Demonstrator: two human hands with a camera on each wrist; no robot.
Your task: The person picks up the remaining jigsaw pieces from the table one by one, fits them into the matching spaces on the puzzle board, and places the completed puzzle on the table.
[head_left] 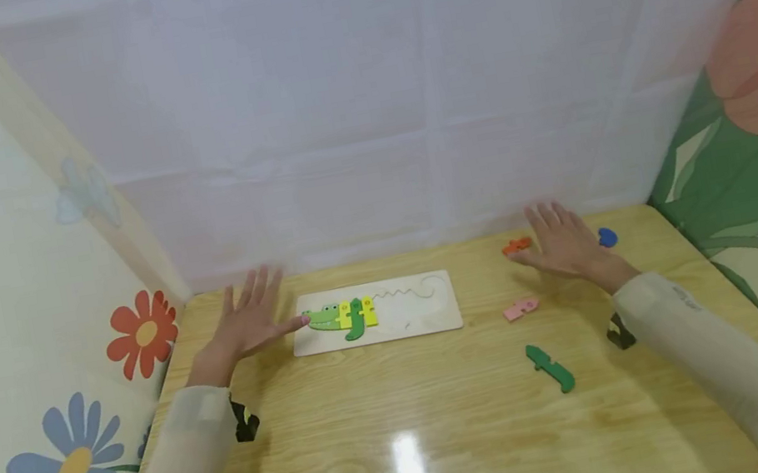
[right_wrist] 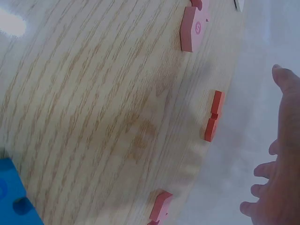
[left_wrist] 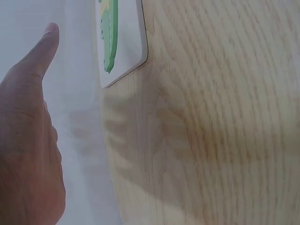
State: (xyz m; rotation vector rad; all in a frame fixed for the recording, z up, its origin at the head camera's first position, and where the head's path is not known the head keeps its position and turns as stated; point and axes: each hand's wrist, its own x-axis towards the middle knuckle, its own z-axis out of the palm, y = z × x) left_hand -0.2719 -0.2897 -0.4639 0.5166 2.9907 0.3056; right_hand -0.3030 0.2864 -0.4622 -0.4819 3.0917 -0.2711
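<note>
My left hand point(head_left: 251, 320) is spread out with straight fingers at the left end of a pale puzzle board point(head_left: 412, 319). In the head view its thumb tip overlaps the crocodile's light-green head piece point(head_left: 325, 319); the left wrist view shows the hand raised, holding nothing. Beside the head in the board sit yellow pieces and a green leg piece point(head_left: 356, 321). My right hand point(head_left: 567, 246), also spread and holding nothing, hovers at the back right. Close to it lie an orange piece point(head_left: 517, 245) and a blue piece point(head_left: 607, 237).
Loose on the wooden table point(head_left: 327, 457) are a pink piece point(head_left: 520, 309) and a long green piece point(head_left: 550, 368), both right of the board. Another reddish piece point(right_wrist: 161, 206) shows low in the right wrist view. A white sheet point(head_left: 326, 110) hangs along the back edge.
</note>
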